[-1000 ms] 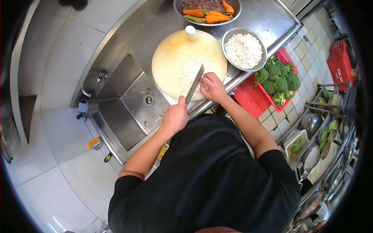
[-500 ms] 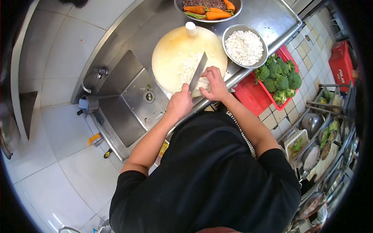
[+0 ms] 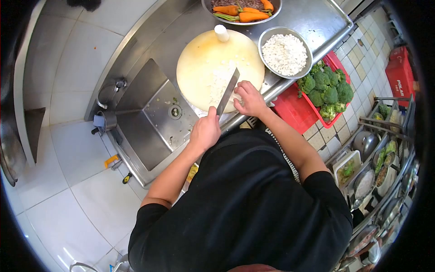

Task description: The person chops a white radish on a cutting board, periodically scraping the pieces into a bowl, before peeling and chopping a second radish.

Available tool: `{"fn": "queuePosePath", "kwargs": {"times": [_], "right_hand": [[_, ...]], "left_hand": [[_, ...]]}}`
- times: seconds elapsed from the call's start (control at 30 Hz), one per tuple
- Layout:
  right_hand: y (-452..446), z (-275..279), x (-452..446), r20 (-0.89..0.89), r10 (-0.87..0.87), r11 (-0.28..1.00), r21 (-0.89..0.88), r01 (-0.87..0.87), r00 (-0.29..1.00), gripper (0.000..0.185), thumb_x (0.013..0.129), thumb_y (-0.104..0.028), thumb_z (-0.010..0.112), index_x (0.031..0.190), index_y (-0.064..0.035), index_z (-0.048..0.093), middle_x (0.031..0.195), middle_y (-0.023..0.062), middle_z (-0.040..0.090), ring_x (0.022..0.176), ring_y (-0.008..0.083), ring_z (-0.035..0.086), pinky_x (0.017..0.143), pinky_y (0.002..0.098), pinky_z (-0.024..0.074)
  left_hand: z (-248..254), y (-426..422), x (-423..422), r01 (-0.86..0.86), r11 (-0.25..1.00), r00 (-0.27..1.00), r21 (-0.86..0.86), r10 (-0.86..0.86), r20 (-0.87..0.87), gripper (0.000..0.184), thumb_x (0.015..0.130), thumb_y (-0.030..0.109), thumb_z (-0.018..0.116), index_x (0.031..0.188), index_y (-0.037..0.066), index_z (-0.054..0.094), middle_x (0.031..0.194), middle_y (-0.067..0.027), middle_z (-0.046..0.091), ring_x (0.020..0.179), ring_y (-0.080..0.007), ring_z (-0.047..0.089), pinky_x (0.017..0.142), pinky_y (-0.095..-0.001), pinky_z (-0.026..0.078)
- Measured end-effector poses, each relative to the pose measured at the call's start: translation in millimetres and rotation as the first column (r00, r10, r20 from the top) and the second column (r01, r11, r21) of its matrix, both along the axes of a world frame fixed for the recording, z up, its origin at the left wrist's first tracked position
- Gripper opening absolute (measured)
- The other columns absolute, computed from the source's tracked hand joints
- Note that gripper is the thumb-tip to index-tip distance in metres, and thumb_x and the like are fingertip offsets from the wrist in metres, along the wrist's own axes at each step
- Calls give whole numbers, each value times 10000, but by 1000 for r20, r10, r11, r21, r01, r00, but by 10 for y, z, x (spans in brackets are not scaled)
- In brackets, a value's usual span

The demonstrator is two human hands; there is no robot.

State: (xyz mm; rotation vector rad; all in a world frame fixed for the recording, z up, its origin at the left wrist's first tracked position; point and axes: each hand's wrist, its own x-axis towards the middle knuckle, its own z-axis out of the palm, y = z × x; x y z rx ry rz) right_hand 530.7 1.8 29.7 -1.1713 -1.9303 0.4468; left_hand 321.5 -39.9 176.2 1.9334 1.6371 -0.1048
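Observation:
My left hand (image 3: pixel 206 130) is wrapped around the handle of a kitchen knife (image 3: pixel 228 92), its blade slanting up over the round cutting board (image 3: pixel 195 59). To the right of the blade, my right hand (image 3: pixel 248 100) has its fingers curled down on pale white strips (image 3: pixel 236 97), mostly hidden beneath them. Small white diced bits (image 3: pixel 218 81) lie scattered left of the blade. A white cylindrical piece (image 3: pixel 221 33) stands at the board's far edge; I cannot tell what food it is. A metal bowl of white dice (image 3: pixel 284 55) sits beside the board on the right.
A bowl with orange carrots (image 3: pixel 253 17) stands beyond the board. The steel sink (image 3: pixel 149 136) and its faucet (image 3: pixel 106 93) are on the left. Broccoli (image 3: pixel 330 94) fills a red basket (image 3: pixel 346 75) below the counter's right edge. Shelves of food containers (image 3: pixel 346 165) stand farther right.
The knife and my left hand have shifted slightly down and left, drawing the blade toward me. My right hand's fingers have curled in more, and less of the white strips shows.

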Motion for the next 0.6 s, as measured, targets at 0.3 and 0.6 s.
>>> {"fn": "queuePosePath", "kwargs": {"times": [0.3,0.6], "right_hand": [[17,-134,-43,122,-59,990,131,42,991,349,793,-146,710,1119,-45,638,1159,150,642,1120,355,633,991,440,537],[-72,-54,46,-53,-35,998,45,37,998,268,825,-102,673,1072,-20,608,1124,200,617,1109,393,615,967,471,523]], "left_hand": [[-580,106,169,-20,998,1000,-53,21,20,237,1045,168,516,1184,0,425,826,-359,682,822,-559,683,777,-653,520],[-188,205,130,-42,999,997,10,41,65,204,1046,155,526,1160,-2,464,819,-360,677,824,-570,673,755,-653,513]]}}
